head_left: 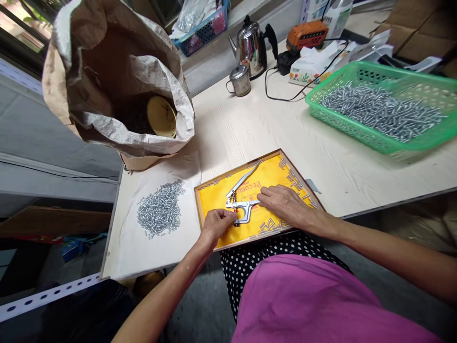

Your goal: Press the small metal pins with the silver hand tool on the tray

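While the right hand (283, 202) holds the pliers (233, 205) over the tray (210, 200), nearer its left edge, the left hand (218, 225), fingers pinched narrow at their tip (any contents indiscernible), is best held steady, clear of the lever (245, 178).

Silver plier-like tool (243, 205), handles apart, over yellow-bottomed tray (212, 197)

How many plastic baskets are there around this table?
2: a green basket on the right of the table, holding metal pins, and a blue basket at the back, left of the kettle. Others may be hidden behind the paper sack.
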`<state>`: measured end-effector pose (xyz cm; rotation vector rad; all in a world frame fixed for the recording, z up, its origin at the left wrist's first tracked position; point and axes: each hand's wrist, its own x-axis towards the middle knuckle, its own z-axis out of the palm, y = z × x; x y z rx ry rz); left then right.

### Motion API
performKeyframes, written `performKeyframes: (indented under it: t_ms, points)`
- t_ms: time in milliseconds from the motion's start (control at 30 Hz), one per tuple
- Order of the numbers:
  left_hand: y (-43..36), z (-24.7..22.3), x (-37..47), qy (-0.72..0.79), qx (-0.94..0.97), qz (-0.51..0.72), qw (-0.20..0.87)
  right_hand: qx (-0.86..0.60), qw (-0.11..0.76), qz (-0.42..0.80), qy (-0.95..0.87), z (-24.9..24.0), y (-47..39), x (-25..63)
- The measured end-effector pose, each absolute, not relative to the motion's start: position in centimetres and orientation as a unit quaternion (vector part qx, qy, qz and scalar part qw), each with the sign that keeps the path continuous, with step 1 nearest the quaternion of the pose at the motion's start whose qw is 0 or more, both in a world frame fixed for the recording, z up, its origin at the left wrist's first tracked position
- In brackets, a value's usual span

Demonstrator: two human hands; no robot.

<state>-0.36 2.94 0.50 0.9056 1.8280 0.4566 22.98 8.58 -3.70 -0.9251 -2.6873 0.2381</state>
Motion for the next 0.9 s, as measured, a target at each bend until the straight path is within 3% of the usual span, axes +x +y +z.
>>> performKeyframes:
  t_ms: [500,900]
  points:
    - [3.6,0.6,-0.6,0.732,0.372,0.132,0.555,-0.312,0.122,0.103,-0.937,-3.3,8.9,23.2]
    - [3.3,0.0,-0.8,0.735,0.379,0.128,0.548,-0.269,0.08,0.077,-0.957,-3.3,16.0,22.1]
